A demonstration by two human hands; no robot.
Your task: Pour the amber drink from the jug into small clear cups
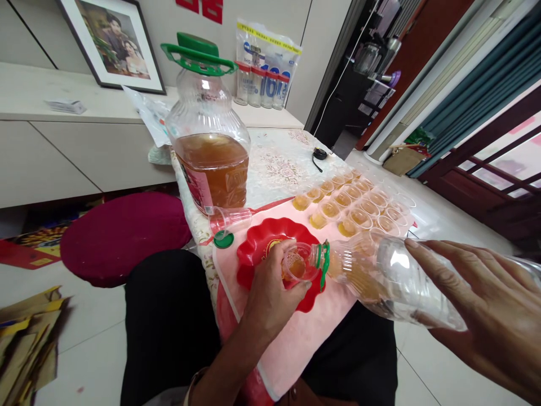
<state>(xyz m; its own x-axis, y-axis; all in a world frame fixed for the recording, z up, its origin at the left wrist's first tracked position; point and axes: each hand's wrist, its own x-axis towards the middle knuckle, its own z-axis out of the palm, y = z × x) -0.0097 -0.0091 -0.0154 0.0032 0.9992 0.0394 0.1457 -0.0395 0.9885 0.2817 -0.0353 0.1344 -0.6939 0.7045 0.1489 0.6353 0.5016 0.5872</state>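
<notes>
My left hand (pixel 270 293) is closed around a small clear plastic cup (pixel 298 264) with some amber liquid and bubbles in it. The cup is held above a red scalloped dish (pixel 253 242). My right hand (pixel 486 304) grips a large clear plastic bottle (pixel 393 276), tilted nearly level, its green-ringed neck at the cup's mouth. Amber liquid lies in the bottle's neck end. Several small cups (pixel 359 217) of amber liquid stand in rows on a pink cloth (pixel 296 349) beyond the bottle.
A big jug (pixel 211 163) of amber liquid with a green handle stands at the table's left. Near it lie a tipped stack of clear cups (pixel 230 219) and a green cap (pixel 224 239). A tape measure (pixel 320 154) rests farther back. A maroon stool (pixel 122 237) stands left.
</notes>
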